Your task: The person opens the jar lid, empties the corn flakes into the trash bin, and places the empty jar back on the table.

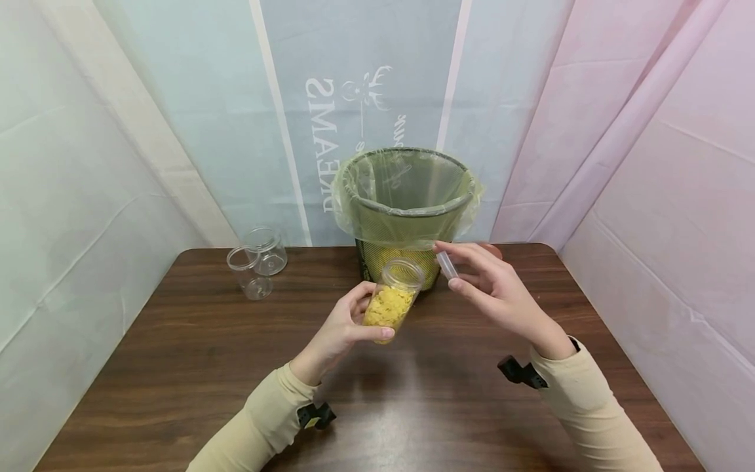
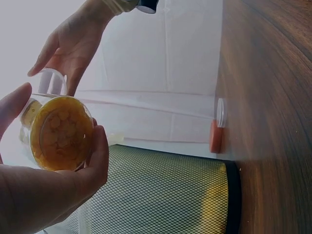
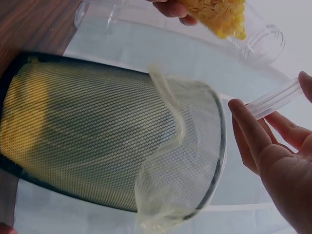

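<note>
My left hand (image 1: 336, 331) grips a clear plastic jar (image 1: 390, 303) part-filled with yellow flakes. The jar has no lid on and leans with its mouth away from me and to the right, just in front of the bin. My right hand (image 1: 501, 292) pinches a clear round lid (image 1: 446, 265) on edge between thumb and fingers, apart from the jar mouth. In the left wrist view the jar's base (image 2: 62, 134) faces the camera. The right wrist view shows the lid (image 3: 274, 100) edge-on, near the bin's rim.
Behind the jar stands a mesh bin (image 1: 407, 226) lined with a translucent yellowish bag; yellow stuff shows through its lower part. Two clear open jars are at the back left, a narrower jar (image 1: 243, 267) and a wider jar (image 1: 277, 252). Beyond the bin lie an orange-red disc (image 2: 215, 136) and a clear lid (image 2: 221, 113).
</note>
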`<state>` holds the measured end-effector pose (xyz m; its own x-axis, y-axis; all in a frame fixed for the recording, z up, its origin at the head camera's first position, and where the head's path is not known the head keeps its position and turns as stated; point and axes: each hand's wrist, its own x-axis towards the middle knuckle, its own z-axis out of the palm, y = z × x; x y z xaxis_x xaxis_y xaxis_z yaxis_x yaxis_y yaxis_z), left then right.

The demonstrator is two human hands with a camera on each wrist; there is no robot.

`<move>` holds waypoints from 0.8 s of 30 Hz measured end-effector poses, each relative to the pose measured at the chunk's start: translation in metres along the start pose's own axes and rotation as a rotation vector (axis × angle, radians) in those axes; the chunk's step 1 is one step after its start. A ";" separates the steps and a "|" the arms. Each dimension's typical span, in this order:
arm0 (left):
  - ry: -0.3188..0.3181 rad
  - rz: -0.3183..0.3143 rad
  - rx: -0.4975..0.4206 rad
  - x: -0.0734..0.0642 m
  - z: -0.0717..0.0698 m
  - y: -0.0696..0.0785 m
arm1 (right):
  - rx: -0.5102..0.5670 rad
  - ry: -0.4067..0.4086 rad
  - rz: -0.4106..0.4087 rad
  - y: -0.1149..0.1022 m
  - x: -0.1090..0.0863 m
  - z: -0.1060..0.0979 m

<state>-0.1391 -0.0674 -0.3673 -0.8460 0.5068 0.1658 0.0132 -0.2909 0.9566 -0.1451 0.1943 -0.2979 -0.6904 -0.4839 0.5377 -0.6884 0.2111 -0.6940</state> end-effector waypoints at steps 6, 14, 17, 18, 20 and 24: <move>0.012 0.010 0.002 0.000 -0.003 -0.001 | -0.037 0.030 0.031 0.004 -0.005 -0.005; 0.058 0.004 0.007 -0.001 -0.007 -0.001 | -0.049 0.065 0.033 0.013 -0.012 -0.009; 0.083 0.001 0.017 -0.002 -0.009 0.001 | -0.071 0.072 0.031 0.017 -0.015 -0.011; 0.090 0.001 0.019 -0.002 -0.010 0.001 | -0.076 0.073 0.037 0.019 -0.016 -0.011; 0.101 -0.004 0.018 -0.002 -0.011 0.002 | -0.086 0.078 0.065 0.021 -0.018 -0.013; 0.124 -0.019 0.021 -0.003 -0.013 0.004 | -0.099 0.090 0.120 0.027 -0.023 -0.015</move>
<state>-0.1439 -0.0810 -0.3671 -0.9055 0.4075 0.1182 0.0067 -0.2648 0.9643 -0.1516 0.2242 -0.3216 -0.7829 -0.3731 0.4978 -0.6155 0.3478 -0.7073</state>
